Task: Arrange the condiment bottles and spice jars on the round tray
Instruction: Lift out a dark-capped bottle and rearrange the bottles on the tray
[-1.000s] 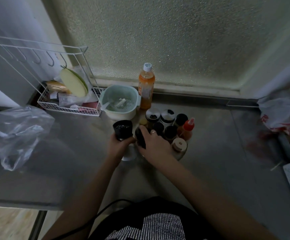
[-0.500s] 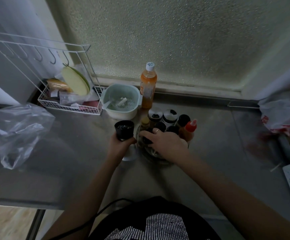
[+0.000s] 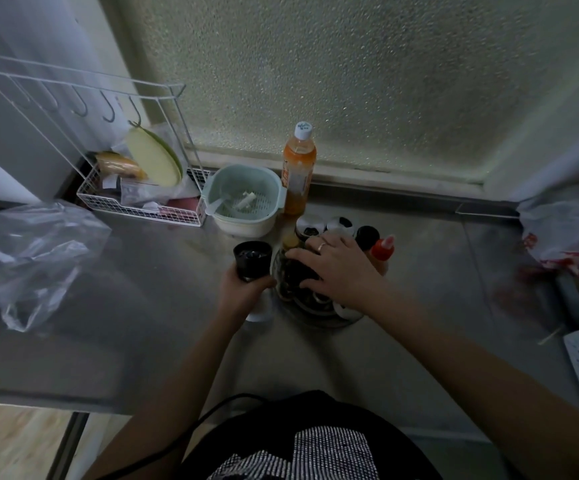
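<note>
The steel counter [image 3: 437, 306] fills the middle of the frame, and the round tray [image 3: 319, 315] sits at its centre, just below the tall orange bottle [image 3: 298, 174] and the pale green strainer bowl [image 3: 246, 206]. The main change is on the tray: one second ago the right hand [image 3: 336, 271] was at its left edge, curled round a dark jar, and a jar with a light lid stood free at the lower right of the group; half a second ago the hand had gone further in over the jars. Now it lies spread over the middle of the tray, fingers mostly straight and reaching toward the left side, and it covers most of the dark jars [image 3: 298, 275] — I cannot tell if the fingertips pinch one of them or only press on the lids. The red-capped bottle [image 3: 382, 252] and the black lid [image 3: 367, 236] stay at the upper right of the tray, apart from the fingers. The left hand [image 3: 243, 289] has hardly moved: it still grips the black grinder [image 3: 251, 259] upright, just left of the tray and not on it. So I judge that the right hand is packing the jars closer to make room — the grinder probably goes in next.
</note>
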Tool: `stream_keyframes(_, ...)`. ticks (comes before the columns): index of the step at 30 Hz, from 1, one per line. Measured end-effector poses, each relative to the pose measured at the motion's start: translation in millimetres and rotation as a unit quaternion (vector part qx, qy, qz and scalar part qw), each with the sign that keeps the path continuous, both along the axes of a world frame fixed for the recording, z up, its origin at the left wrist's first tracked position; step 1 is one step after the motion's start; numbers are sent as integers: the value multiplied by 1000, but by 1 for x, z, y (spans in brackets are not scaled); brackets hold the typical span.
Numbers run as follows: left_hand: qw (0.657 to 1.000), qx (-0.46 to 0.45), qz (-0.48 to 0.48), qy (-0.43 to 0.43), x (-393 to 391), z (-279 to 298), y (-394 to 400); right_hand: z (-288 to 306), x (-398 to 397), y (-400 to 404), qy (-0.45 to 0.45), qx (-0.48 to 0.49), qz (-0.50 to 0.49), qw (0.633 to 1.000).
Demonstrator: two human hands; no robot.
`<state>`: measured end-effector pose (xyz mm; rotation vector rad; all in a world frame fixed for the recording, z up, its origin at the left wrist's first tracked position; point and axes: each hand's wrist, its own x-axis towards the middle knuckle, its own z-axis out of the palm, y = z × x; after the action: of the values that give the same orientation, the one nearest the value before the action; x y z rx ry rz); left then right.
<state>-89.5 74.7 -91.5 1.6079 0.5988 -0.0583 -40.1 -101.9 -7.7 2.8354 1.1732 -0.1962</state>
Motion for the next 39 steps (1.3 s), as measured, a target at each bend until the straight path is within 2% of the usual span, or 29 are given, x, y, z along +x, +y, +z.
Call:
stream_keyframes(4,1000,14,-8,-7,-3,-1,-2,-7,4,15,-4,-54,32,998)
stream_keyframes(10,1000,2,-8,-4,-5,-1,-2,-17,-2,31,19,-6,-3,1000)
stream_keyframes(19,1000,4,-4,3,-5,1,-1,2,-2,13,10,-72,8,997)
stream_keyframes(25,1000,5,-3,6,-5,2,-3,-2,11,26,14,9,-64,998)
stream_keyframes(31,1000,-2,14,17,-7,5,2,-11,23,57,-19,-38,-62,997)
stream_keyframes(33,1000,8,19,22,-9,4,4,-3,22,58,-25,-3,-51,998)
stream_keyframes(37,999,12,30,26,-10,-1,9,38,7,38,12,134,-78,988)
stream_keyframes(39,999,17,33,31,-11,-4,7,55,-8,28,40,135,-89,986)
